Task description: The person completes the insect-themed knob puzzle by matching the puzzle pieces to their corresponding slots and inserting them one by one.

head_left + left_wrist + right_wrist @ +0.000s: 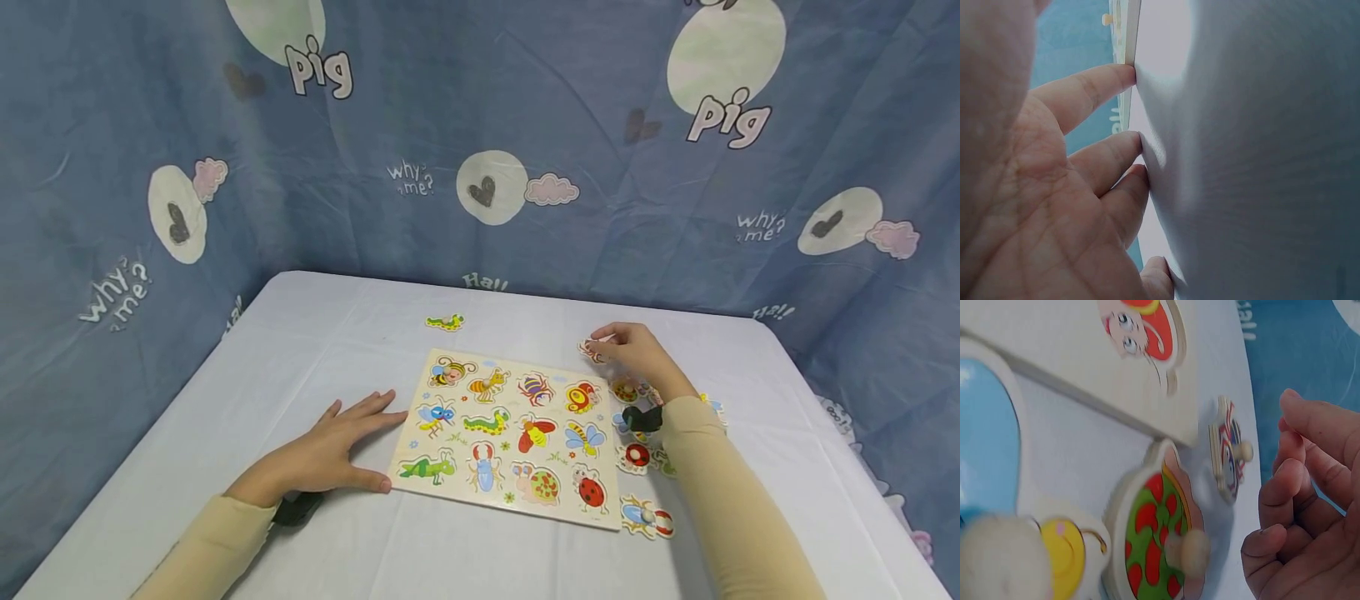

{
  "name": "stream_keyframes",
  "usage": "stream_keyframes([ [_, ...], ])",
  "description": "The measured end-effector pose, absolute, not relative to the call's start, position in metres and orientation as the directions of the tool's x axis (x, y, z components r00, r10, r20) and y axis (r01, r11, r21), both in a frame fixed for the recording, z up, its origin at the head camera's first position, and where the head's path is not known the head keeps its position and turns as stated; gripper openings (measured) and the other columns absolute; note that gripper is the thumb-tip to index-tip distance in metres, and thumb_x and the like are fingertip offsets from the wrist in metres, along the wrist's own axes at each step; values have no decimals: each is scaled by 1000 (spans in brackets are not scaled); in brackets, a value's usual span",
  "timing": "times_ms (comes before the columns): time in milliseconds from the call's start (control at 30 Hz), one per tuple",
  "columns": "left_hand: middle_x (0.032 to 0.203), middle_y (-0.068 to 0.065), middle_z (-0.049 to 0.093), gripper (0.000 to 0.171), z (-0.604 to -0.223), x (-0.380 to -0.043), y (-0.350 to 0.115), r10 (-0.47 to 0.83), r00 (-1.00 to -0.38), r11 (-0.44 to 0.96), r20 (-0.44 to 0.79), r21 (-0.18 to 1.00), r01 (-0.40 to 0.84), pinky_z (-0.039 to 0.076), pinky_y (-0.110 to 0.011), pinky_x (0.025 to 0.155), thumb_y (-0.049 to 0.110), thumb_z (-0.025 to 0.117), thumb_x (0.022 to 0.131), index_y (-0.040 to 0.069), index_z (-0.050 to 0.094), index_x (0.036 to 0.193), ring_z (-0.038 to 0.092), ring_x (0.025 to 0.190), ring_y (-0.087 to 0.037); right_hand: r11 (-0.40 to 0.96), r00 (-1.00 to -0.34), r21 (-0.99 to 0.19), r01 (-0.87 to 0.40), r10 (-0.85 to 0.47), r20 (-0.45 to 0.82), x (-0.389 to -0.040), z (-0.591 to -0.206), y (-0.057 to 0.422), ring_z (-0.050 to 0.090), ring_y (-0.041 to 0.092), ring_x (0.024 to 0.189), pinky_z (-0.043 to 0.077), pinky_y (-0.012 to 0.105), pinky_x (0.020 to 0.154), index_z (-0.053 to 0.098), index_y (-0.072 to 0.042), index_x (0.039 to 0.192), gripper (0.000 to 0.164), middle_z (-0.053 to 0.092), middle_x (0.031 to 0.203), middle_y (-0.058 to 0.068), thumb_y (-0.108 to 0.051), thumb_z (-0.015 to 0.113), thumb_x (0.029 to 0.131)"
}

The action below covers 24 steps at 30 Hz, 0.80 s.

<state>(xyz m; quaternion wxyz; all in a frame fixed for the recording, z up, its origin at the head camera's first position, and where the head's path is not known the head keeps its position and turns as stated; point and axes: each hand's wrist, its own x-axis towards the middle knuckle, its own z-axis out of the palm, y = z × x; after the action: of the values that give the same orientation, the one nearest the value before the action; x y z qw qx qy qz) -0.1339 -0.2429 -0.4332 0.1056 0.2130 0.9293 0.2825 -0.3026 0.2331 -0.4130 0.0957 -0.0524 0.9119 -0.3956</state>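
A wooden insect puzzle board (551, 514) with printed bugs lies on the white table. My left hand (326, 450) is spread at its left side, with thumb and index finger touching the edge; the left wrist view shows the fingertips (1127, 74) at the board's side. At the board's far right corner, my right hand (636, 354) reaches over a spider puzzle piece (592, 351). The right wrist view shows that spider piece (1229, 453) with its wooden knob, and the loosely bent fingers (1282, 487) a small gap away from it, holding nothing.
A caterpillar piece (446, 322) lies beyond the board. Along the right edge are a snail piece (1154, 531), a ladybug piece (637, 456), a stag beetle piece (637, 517) and several others, partly under the right forearm. A blue printed curtain (420, 242) stands behind the table.
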Motion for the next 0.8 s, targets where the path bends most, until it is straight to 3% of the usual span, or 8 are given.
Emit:
stream_keyframes([
  [500, 176, -18, 32, 97, -431, -134, -241, 457, -886, 739, -76, 588, 330, 5, -82, 126, 54, 94, 76, 18, 56, 157, 23, 164, -48, 638, -958, -764, 94, -152, -244, -306, -418, 249, 53, 18, 78, 54, 29, 59, 64, -1, 139, 47, 62, 101, 8, -27, 75, 101],
  [667, 175, -22, 30, 96, -428, -137, -237, 450, -888, 726, -95, 617, 302, 11, -77, 129, 46, 97, 74, 11, 58, 155, 22, 164, -50, 667, -955, -740, 87, -156, -253, -308, -420, 249, 53, 16, 72, 53, 28, 59, 65, -3, 137, 44, 60, 100, 8, -29, 73, 103],
  [800, 175, -22, 32, 94, -427, -136, -234, 435, -894, 732, -107, 620, 282, 16, -73, 131, 43, 98, 73, 9, 59, 152, 24, 163, -50, 694, -959, -717, 63, -156, -235, -309, -421, 248, 54, 17, 76, 52, 28, 62, 66, -4, 135, 42, 61, 101, 9, -30, 72, 103],
])
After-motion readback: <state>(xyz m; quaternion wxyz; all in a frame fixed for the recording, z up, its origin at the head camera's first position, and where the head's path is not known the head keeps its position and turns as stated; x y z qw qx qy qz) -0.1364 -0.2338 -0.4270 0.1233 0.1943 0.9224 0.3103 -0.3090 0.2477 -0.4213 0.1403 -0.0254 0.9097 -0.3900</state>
